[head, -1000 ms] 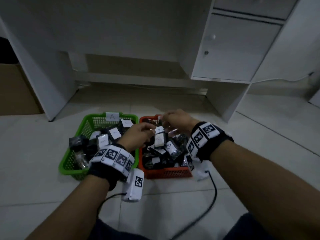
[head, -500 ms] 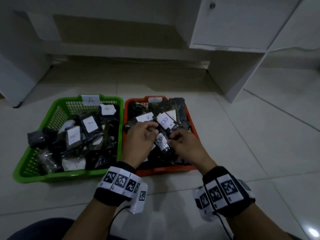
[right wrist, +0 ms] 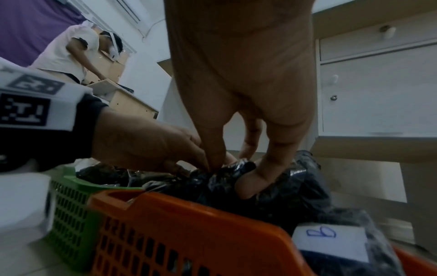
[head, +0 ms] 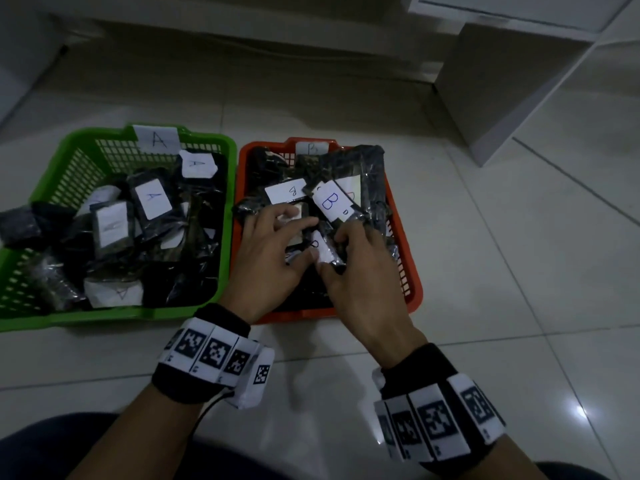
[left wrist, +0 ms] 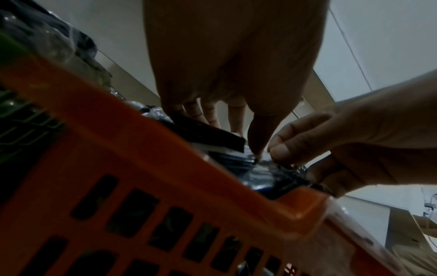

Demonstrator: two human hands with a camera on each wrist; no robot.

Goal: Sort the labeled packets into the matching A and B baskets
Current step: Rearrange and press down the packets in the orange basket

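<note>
A small black packet (head: 323, 252) with a white label lies atop the pile in the orange basket (head: 408, 271), pinched by the left hand (head: 273, 258) and right hand (head: 360, 271) with curled fingers. The wrist views alone show both thumbs meeting on its plastic. Beside it, labels read "B"; the green basket (head: 45, 161) left of the orange basket carries "A".

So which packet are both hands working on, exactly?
Find the orange basket, right of the green one. The packet lies near its middle, between the left hand and right hand; unlike its neighbours, fingertips of both hands touch it.
</note>
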